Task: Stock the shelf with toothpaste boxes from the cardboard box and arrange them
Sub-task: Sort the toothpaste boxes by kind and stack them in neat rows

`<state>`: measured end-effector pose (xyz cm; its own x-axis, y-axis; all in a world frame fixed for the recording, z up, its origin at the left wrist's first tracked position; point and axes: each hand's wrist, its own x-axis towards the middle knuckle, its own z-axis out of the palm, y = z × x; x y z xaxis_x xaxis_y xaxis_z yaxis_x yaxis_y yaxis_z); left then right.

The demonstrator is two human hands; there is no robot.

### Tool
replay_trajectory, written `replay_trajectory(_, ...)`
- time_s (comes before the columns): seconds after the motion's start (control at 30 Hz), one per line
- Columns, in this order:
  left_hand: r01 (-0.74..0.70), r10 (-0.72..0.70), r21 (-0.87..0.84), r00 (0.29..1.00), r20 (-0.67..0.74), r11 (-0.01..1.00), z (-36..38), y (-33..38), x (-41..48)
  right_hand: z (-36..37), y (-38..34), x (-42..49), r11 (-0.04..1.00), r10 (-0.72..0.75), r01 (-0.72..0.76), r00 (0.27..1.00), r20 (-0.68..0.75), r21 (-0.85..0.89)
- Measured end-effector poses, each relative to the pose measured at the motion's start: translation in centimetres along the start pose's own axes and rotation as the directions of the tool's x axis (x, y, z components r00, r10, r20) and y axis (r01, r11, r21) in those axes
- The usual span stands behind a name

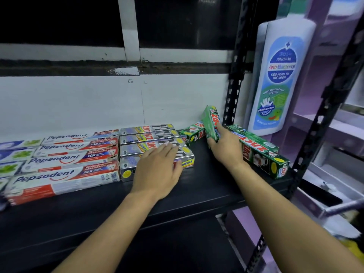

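Black shelf board (206, 186) against a white wall carries the stock you are arranging. Your left hand (157, 170) lies flat, fingers straight, on the silver Zact Smokers boxes (137, 138), probably to steady that row. Your right hand (226, 146) grasps a green Zact box (211, 121) tipped up on end, apparently so you can swing it into the bare gap between the silver row and the long green Zact box (262, 152) lying askew at the shelf's right edge. Another green box (190, 133) lies flat at the back, touching the held one or just behind it; the view does not settle which. Pepsodent boxes (65, 160) fill the left. A white kids' wash bottle (281, 75) and a black slotted upright (235, 85) crowd the right corner. No cardboard box is in view.
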<state>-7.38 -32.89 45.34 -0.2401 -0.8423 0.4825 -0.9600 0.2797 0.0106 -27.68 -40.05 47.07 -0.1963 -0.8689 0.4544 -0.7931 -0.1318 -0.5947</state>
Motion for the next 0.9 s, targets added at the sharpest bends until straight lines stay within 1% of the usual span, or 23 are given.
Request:
replay_trajectory(0.17,0.003,-0.003,-0.006,1.0,0.005,1.0,-0.1,-0.1,0.1,-1.3,0.2,-1.4,1.0,-0.016,0.015,1.0,-0.025,-0.023)
replay_trajectory(0.33,-0.001,0.001,-0.005,1.0,-0.004,1.0,0.0,0.0,0.0,-4.3,1.3,-5.8,0.995,-0.007,0.004,1.0,-0.022,-0.101)
replay_trajectory(0.4,-0.003,0.003,-0.004,1.0,-0.003,1.0,0.0,0.0,0.0,-5.3,1.6,-7.6,0.991,-0.03,0.028,0.999,-0.019,-0.134)
replay_trajectory(0.5,-0.004,0.004,0.004,1.0,0.002,1.0,-0.1,0.0,-0.2,-6.4,1.8,-9.6,0.975,-0.105,0.097,0.994,-0.028,-0.2)
replay_trajectory(0.73,0.005,-0.005,0.028,1.0,0.031,1.0,-0.3,0.1,-0.1,-9.1,1.6,-13.1,0.978,-0.133,0.129,0.991,-0.013,-0.163)
replay_trajectory(0.9,0.022,-0.023,0.034,0.999,0.03,0.999,-0.6,0.1,-0.2,-9.8,1.7,-13.6,0.98,-0.143,0.143,0.99,0.013,-0.141)
